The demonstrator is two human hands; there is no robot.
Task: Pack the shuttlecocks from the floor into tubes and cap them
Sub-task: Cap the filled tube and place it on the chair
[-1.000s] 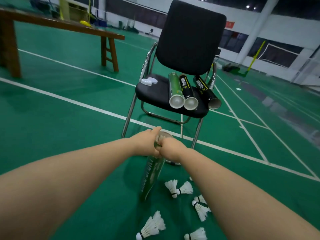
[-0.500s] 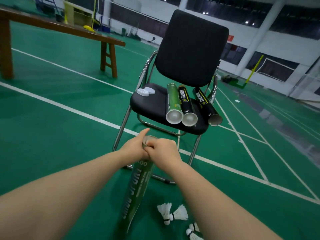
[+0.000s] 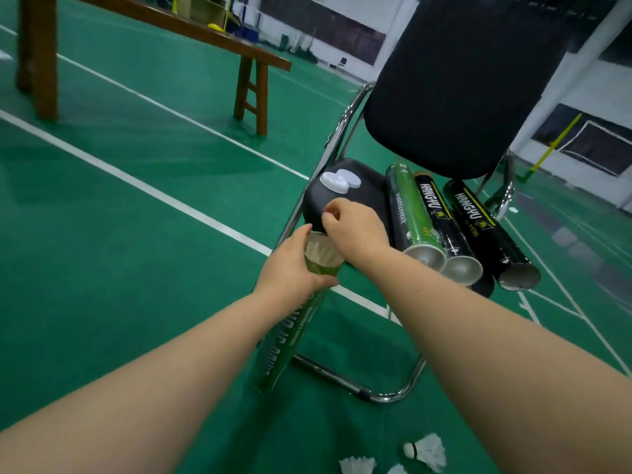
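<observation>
In front of the chair (image 3: pixel 455 97), the main risk is to the green tube (image 3: pixel 290 340) standing at a slant on the court floor (image 3: pixel 119 206). Only the left hand (image 3: pixel 290 268) steadies it, wrapped around its top end; if that grip loosens while attention goes to the caps, the tube could tip and spill its feathers. The topmost shuttlecock (image 3: pixel 321 256) sits with its white skirt right at the open mouth, so a cap pressed on crookedly would probably crush the feathers or fail to seat. The right hand (image 3: pixel 355 227) is just above and to the right of the mouth, over the near-left edge of the seat, its fingers curled together; whether it pinches anything I cannot tell. The two white caps (image 3: pixel 338 181) lie a little farther away on the seat, not touched by either hand; a hurried reach could knock them off the seat edge. To their right, three more tubes (image 3: pixel 458 227) lie side by side with open ends toward the viewer and overhanging the seat front, so a bump to the chair might roll them off. A few loose shuttlecocks (image 3: pixel 425 451) remain on the floor near the right forearm, well apart from both hands.
</observation>
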